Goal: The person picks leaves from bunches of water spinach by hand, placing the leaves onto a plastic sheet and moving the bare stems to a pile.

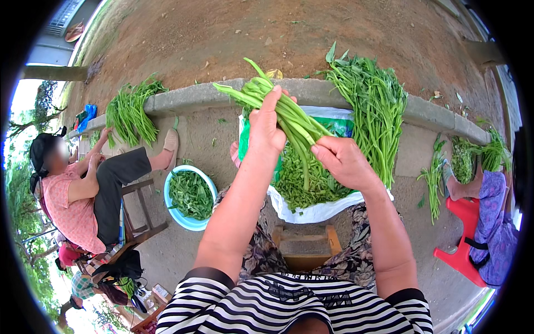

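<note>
My left hand (267, 127) is wrapped around a bunch of long green stems (288, 108) that look like water spinach. My right hand (344, 160) grips the lower right ends of the same stems between thumb and fingers. One stem hangs loose below the bunch. Beneath both hands lies an open white plastic sack (319, 211) with green printing. Short-cut stem pieces (296, 183) are heaped inside it, between my knees. Close to the right hand, a large pile of uncut leafy stems (373, 112) leans across the stone kerb.
A light-blue basin (170, 211) of leaves stands left of my legs. Further left a seated person (75, 196) reaches to another stem pile (131, 110) on the kerb (187, 98). At right are a red plastic stool (461, 225), another seated person (494, 225) and scattered stems (434, 183).
</note>
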A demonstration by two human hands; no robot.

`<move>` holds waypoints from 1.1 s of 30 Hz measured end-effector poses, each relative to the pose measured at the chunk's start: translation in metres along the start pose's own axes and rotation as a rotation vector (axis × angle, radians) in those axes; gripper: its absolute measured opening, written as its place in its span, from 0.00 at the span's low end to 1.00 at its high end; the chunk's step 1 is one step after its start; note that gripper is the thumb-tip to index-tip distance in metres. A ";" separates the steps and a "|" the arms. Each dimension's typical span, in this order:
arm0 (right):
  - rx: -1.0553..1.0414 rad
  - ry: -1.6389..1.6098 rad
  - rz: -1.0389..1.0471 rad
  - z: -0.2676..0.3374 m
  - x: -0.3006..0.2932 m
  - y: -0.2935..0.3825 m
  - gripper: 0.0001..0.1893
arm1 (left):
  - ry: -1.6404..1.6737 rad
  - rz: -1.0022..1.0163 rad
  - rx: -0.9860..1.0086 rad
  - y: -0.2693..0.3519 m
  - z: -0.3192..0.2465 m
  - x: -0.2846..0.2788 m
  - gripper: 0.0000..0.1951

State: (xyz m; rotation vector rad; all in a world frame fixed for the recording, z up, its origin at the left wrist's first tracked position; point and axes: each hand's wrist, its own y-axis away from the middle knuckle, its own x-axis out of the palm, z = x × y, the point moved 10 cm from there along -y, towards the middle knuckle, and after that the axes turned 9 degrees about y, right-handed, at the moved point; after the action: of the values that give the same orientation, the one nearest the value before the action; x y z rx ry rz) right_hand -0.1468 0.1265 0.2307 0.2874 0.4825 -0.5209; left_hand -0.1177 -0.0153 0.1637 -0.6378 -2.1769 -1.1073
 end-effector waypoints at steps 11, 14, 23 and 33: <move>0.179 -0.266 0.258 -0.017 0.016 0.013 0.20 | 0.468 0.022 -0.063 -0.023 -0.044 -0.011 0.07; 0.026 -0.247 0.223 0.002 0.027 0.015 0.24 | 0.522 0.046 -0.108 -0.023 -0.041 -0.008 0.08; -0.057 0.064 0.081 0.015 0.018 0.016 0.18 | 0.501 -0.012 -0.045 -0.024 -0.042 -0.018 0.08; -0.501 0.516 -0.268 0.070 0.020 0.037 0.17 | 0.460 0.085 -0.148 -0.023 -0.037 -0.008 0.09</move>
State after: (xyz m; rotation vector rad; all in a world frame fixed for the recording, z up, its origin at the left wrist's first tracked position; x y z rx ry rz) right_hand -0.0859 0.1229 0.2849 -0.1362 1.1404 -0.5660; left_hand -0.1162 -0.0591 0.1628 -0.4762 -1.6750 -1.2373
